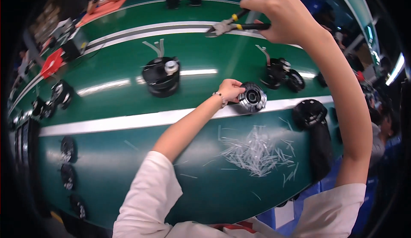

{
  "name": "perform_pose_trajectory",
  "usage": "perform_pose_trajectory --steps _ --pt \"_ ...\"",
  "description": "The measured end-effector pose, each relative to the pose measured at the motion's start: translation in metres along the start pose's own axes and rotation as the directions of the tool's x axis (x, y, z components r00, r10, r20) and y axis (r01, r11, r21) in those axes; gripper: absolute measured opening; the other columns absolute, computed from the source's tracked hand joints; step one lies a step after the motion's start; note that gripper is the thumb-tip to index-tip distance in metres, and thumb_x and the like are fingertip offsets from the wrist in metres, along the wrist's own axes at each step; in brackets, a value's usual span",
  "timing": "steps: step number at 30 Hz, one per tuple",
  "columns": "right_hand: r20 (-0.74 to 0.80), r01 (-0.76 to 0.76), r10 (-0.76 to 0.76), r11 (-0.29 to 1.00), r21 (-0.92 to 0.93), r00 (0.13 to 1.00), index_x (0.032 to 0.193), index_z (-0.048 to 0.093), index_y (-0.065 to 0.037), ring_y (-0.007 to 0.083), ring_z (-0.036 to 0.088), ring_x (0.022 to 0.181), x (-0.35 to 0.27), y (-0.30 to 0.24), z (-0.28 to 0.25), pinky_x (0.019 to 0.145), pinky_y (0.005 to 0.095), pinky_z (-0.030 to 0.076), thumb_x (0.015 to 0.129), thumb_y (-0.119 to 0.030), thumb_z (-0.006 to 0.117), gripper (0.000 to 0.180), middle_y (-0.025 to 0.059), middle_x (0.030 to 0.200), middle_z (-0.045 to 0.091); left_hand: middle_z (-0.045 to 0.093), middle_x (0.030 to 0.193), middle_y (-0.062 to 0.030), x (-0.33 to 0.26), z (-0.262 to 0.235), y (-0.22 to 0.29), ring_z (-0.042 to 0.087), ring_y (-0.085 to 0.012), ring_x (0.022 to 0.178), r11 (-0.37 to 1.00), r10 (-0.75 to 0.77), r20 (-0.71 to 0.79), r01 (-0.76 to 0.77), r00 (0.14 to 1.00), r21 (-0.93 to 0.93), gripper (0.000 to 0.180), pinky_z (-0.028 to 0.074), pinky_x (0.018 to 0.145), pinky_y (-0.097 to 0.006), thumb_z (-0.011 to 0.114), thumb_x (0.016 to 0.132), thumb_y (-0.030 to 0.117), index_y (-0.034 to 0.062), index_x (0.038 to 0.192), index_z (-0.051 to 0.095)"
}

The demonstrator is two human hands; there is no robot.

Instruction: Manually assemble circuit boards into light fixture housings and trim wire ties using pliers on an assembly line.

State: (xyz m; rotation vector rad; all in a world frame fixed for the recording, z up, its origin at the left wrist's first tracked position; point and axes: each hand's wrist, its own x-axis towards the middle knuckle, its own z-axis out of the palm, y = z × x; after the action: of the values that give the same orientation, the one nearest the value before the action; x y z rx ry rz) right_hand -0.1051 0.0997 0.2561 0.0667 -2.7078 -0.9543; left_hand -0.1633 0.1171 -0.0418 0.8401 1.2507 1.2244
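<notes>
Head: red tray [52, 63], contents unclear; strips [255, 152] on counter [124, 169]; black part [252, 97] held in left hand [231, 90], cutters [223, 27] in right hand [282, 13].

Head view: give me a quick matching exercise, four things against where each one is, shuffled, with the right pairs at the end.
Things:
1. cutting pliers
2. silver-and-black round part
3. thin pale strips
4. three dark round pieces

Places:
A. lined up toward the left end of the near green surface
B. held by the left hand
C. heaped loosely, right of centre, on the near green surface
D. raised in the right hand

Right pairs: 1-D, 2-B, 3-C, 4-A
</notes>
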Motion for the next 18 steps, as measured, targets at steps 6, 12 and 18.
perform_pose_trajectory --steps 6,12,18 --pt "-0.157 0.066 -0.050 0.993 0.093 0.986 0.082 0.063 -0.007 0.0231 0.052 0.081 0.026 -0.020 0.074 0.069 0.0325 0.045 0.049 -0.005 0.065 0.033 0.0068 0.075 0.054 0.060 0.084 -0.0042 -0.191 -0.160 0.032 0.054 -0.0095 0.077 0.751 0.139 0.392 -0.355 0.909 0.557 0.021 0.045 0.074 -0.025 0.063 0.078 0.014 0.0010 0.094 0.061" --pt "0.179 -0.052 0.050 0.999 0.005 0.983 0.078 0.064 -0.008 0.0216 0.053 0.084 0.097 -0.029 0.128 0.069 0.0312 0.046 0.051 -0.010 0.067 0.027 0.0047 0.078 0.057 0.061 0.079 -0.0010 -0.337 -0.257 0.005 0.054 -0.0052 0.073 0.776 -0.237 -0.076 0.236 0.969 0.584 0.020 0.045 0.068 -0.020 0.063 0.076 0.009 0.0004 0.095 0.062" --pt "0.347 0.065 -0.079 0.996 0.053 0.934 0.078 0.064 -0.011 0.0221 0.054 0.087 0.115 -0.038 0.179 0.073 0.0324 0.045 0.047 -0.017 0.071 0.033 0.0049 0.081 0.058 0.063 0.067 -0.0078 -0.326 -0.271 0.043 0.062 -0.0124 0.066 0.429 -0.003 -0.073 0.068 0.997 0.901 0.017 0.050 0.066 -0.024 0.068 0.071 0.012 -0.0001 0.082 0.064"
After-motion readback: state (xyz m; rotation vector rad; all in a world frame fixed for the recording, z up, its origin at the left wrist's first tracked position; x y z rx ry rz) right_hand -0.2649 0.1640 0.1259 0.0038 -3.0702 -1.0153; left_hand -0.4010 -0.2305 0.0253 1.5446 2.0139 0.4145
